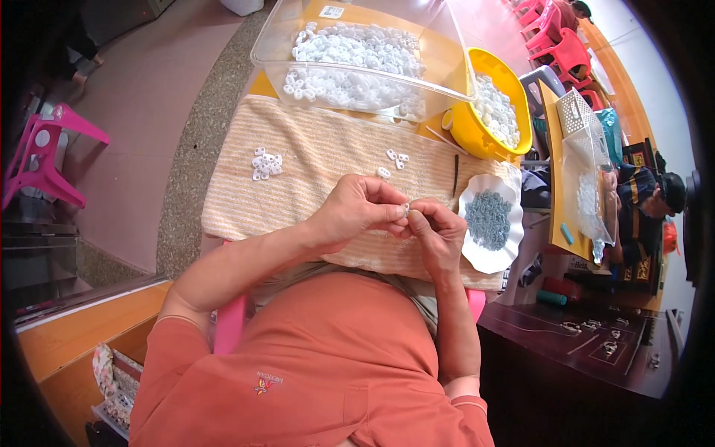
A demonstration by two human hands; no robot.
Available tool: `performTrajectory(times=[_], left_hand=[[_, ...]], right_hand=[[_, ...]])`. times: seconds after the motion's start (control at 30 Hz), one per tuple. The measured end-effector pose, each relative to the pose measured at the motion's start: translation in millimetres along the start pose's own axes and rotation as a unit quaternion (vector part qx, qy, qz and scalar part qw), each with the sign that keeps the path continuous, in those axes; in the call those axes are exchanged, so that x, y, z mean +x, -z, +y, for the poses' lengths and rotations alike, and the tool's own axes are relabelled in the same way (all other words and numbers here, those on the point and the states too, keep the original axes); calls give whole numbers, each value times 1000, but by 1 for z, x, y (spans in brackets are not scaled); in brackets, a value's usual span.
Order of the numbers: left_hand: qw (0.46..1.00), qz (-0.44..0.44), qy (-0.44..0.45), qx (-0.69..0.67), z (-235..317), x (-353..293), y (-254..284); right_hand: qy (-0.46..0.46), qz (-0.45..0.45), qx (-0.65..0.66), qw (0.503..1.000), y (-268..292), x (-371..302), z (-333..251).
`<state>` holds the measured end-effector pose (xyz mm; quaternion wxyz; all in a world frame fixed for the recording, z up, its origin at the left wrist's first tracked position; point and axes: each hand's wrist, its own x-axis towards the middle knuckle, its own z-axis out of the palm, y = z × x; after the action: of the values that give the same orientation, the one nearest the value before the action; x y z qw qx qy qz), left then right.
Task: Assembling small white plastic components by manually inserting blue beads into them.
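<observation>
Small white plastic ring sits pinched between your left hand and right hand, above the striped cloth-covered desk. Fitting appears under way; detail is unclear. Next: hold steady, align the parts precisely.

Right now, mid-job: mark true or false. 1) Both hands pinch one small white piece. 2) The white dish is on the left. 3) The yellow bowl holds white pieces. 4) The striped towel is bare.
1) True: left hand and right hand meet on a small white piece.
2) False: the white dish lies right of the hands.
3) True: the yellow bowl holds white pieces.
4) False: white pieces lie on the striped towel.
</observation>
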<state>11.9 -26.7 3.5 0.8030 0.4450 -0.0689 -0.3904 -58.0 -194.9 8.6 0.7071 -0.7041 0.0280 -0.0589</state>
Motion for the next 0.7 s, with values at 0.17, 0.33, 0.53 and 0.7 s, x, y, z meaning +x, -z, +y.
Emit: performTrajectory(times=[0.17, 0.33, 0.53, 0.7], left_hand=[[1000, -5, -4, -11, -2, 1, 0], [1000, -11, -6, -18, -1, 0, -1], [1000, -14, -4, -23, 0, 0, -1], [999, -15, -1, -32, 1, -1, -1]], right_hand=[[-46, 13, 74, 996, 1, -1, -1], [-72, 12, 84, 994, 6, -1, -1], [-79, 16, 141, 987, 4, 0, -1], [-72, 12, 167, 983, 3, 0, -3]])
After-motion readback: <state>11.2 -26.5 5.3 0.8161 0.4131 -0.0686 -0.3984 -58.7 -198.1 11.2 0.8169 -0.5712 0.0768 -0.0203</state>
